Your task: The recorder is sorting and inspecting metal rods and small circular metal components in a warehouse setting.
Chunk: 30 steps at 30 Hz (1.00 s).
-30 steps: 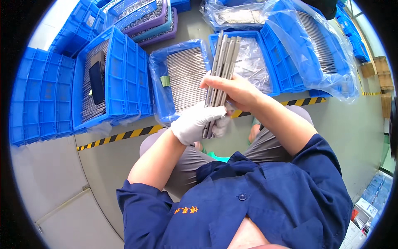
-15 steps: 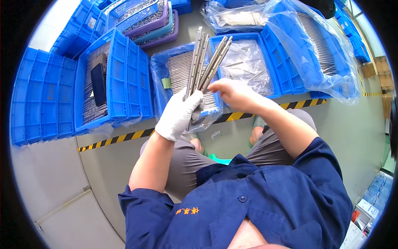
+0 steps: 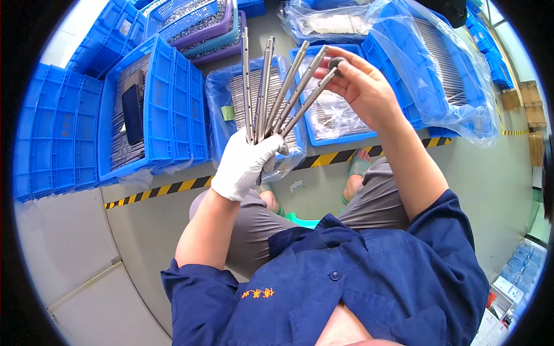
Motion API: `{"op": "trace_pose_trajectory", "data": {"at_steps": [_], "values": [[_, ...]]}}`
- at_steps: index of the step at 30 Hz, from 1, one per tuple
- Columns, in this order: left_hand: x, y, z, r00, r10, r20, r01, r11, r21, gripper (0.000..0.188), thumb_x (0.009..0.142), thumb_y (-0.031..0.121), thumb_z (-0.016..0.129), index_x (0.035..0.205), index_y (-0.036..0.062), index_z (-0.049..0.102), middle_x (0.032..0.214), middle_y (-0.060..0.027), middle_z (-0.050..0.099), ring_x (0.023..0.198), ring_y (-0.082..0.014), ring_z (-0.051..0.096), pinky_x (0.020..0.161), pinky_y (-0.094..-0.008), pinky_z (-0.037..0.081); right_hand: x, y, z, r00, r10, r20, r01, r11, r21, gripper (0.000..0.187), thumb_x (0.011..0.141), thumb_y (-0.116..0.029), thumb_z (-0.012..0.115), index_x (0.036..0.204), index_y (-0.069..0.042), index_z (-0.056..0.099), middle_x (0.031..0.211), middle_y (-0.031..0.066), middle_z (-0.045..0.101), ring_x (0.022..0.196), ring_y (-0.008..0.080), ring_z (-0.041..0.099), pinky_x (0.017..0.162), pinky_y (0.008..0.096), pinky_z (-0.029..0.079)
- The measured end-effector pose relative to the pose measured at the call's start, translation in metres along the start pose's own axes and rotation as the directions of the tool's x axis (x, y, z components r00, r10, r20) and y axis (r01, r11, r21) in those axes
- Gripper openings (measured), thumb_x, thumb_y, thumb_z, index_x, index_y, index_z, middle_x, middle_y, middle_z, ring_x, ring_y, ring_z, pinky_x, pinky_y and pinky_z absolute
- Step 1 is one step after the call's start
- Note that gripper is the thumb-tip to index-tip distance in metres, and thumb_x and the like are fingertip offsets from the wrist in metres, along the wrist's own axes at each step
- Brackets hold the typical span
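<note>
My left hand (image 3: 245, 161), in a white glove with grey on the inner side, is closed around the lower part of several slim metal rods (image 3: 287, 86). They rise from the fist in a spread fan, with small holes along their sides. My bare right hand (image 3: 365, 86) is at the upper ends of the rightmost rods, fingers bent around them. A dark rounded thing (image 3: 336, 64) shows at its thumb, against a rod's tip; whether it is a finger cover or a loose piece I cannot tell. Below the rods stands a plastic-lined blue crate (image 3: 218, 115) holding rows of similar rods.
Another blue crate (image 3: 340, 140) with rods and clear plastic stands to its right. At left, stacked blue crates (image 3: 167, 109) hold rods and a dark phone (image 3: 132, 114). Purple and teal baskets (image 3: 216, 55) of small metal parts are behind. Striped floor tape (image 3: 184, 185) runs before the crates.
The rods, bundled closely before, are now fanned apart in my left hand. My right hand has moved up and right, from near the left fist to the rods' upper ends.
</note>
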<state>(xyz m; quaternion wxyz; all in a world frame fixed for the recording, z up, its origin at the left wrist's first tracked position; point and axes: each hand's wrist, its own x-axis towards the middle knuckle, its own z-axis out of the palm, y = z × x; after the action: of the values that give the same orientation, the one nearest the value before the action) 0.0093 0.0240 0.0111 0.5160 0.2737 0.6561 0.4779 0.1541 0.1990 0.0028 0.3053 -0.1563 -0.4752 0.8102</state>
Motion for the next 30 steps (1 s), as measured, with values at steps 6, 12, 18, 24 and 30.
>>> {"op": "trace_pose_trajectory", "data": {"at_steps": [6,12,18,24,30], "values": [[0.0,0.003,0.003,1.0,-0.008,0.025,0.008,1.0,0.015,0.016,0.079,0.016,0.054,0.071,0.002,0.057,0.052,0.0017,0.046,0.046,-0.0045,0.04,0.043,-0.0187,0.029,-0.006,0.005,0.005,0.989,-0.145,0.033,0.148,0.978,-0.146,0.031,0.088,-0.012,0.047,0.116,0.0,0.046,0.105,0.012,0.056,0.097,0.0183,0.056,0.085,0.0284,0.045],[-0.001,-0.001,0.016,0.999,0.021,-0.039,-0.023,0.998,-0.052,0.014,0.078,0.015,0.054,0.074,0.0021,0.056,0.053,0.001,0.047,0.045,-0.0053,0.041,0.043,-0.019,0.031,-0.015,0.024,0.017,0.912,-0.408,-0.041,0.303,0.738,-0.603,0.027,0.086,-0.007,0.047,0.112,0.001,0.051,0.104,0.0075,0.058,0.095,0.0125,0.055,0.08,0.0219,0.042],[0.005,0.0,-0.007,0.999,-0.03,0.037,0.028,0.999,0.034,0.011,0.076,0.013,0.054,0.074,0.0019,0.057,0.056,0.0001,0.049,0.046,-0.0046,0.041,0.043,-0.019,0.031,-0.007,-0.008,-0.01,0.983,0.018,0.183,0.064,0.899,-0.433,0.034,0.083,-0.003,0.051,0.117,-0.002,0.048,0.105,0.0086,0.057,0.096,0.0142,0.055,0.084,0.0248,0.043],[0.002,0.001,-0.006,0.999,-0.004,0.053,-0.003,0.991,0.136,0.011,0.078,0.012,0.053,0.08,0.0013,0.056,0.062,-0.0014,0.055,0.048,-0.0043,0.041,0.044,-0.0186,0.032,-0.003,-0.04,-0.035,0.978,-0.042,0.206,0.131,0.888,-0.441,0.034,0.075,-0.01,0.063,0.108,-0.004,0.056,0.097,0.0112,0.06,0.088,0.0169,0.059,0.082,0.0278,0.045],[0.001,0.003,-0.002,0.998,-0.014,0.053,0.007,0.992,0.123,0.014,0.079,0.014,0.055,0.084,0.0013,0.055,0.065,-0.0022,0.057,0.049,-0.0042,0.043,0.044,-0.0185,0.034,-0.005,-0.038,-0.032,0.956,-0.004,0.293,0.134,0.896,-0.423,0.037,0.072,-0.015,0.067,0.106,-0.004,0.057,0.093,0.0096,0.062,0.086,0.0165,0.06,0.081,0.0304,0.047]]}}
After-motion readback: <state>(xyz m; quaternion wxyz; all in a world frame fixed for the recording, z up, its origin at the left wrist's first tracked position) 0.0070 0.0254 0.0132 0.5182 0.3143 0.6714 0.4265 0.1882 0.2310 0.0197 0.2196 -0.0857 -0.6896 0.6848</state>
